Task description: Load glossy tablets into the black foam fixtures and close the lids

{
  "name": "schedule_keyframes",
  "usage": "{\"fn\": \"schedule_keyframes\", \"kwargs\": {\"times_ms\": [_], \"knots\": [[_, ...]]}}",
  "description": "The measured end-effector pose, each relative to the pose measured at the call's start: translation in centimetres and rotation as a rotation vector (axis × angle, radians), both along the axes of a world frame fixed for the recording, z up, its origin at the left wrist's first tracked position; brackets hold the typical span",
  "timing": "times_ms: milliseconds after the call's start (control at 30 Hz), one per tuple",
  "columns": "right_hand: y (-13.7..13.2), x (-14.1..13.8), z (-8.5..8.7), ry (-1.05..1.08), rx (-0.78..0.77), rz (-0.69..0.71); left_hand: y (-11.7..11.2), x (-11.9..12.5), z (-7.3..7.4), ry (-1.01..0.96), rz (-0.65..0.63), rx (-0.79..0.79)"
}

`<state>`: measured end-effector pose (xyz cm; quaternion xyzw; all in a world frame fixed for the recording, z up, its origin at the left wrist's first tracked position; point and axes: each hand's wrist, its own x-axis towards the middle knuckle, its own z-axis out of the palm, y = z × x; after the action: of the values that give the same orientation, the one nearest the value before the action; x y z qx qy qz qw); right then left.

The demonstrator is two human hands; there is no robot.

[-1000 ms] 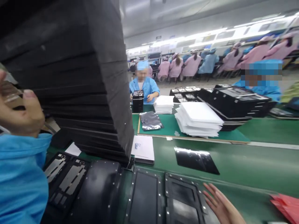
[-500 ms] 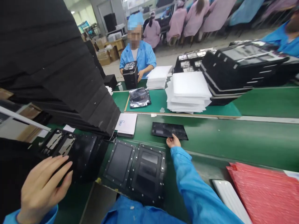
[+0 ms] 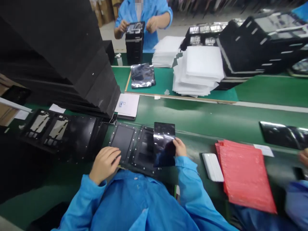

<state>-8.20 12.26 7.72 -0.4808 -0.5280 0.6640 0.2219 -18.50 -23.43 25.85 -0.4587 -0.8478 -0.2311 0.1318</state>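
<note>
While the left hand [image 3: 104,164] rests loosely curled on the near edge of a black riveted jig [image 3: 124,141], gripping nothing that shows, the right hand [image 3: 179,147] pinches the lower right edge of a glossy black panel [image 3: 164,144], whose long axis points away from the person above the jig's right-hand recess, so the right hand is the nearer. Farther along the green desk [image 3: 192,117] lie a red bubble mailer [image 3: 245,175], a silver anti-static bag [image 3: 142,75] and stacked white foam sheets [image 3: 198,70], and beyond them a co-worker [image 3: 141,19] holds a stack of black trays [image 3: 134,45].
</note>
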Motion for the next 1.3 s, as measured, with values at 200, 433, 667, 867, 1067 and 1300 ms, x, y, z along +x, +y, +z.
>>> {"fn": "schedule_keyframes", "kwargs": {"times_ms": [200, 433, 667, 867, 1067, 1300], "knots": [[-8.9, 0.5, -2.1, -0.235, 0.056, -0.124, -2.4, -0.8, -5.2, -0.234, -0.233, -0.055], [-11.1, -1.9, -1.0, -0.343, 0.123, -0.319, -8.2, -1.7, -8.5, -0.375, -0.334, -0.153], [-11.9, -3.0, 1.3, -0.308, 0.047, -0.369, -10.9, -2.6, -10.0, -0.414, -0.304, -0.249], [-14.1, -3.7, 3.5, -0.200, -0.222, -0.240, -9.8, -3.5, -9.9, -0.394, -0.341, -0.206], [-18.9, -4.4, 5.0, -0.054, -0.537, -0.019, -6.7, -3.3, -8.7, -0.328, -0.390, -0.158], [-17.6, -4.8, 8.7, 0.401, -0.830, 0.391, -0.1, -0.8, -4.5, -0.284, -0.323, 0.026]]}}
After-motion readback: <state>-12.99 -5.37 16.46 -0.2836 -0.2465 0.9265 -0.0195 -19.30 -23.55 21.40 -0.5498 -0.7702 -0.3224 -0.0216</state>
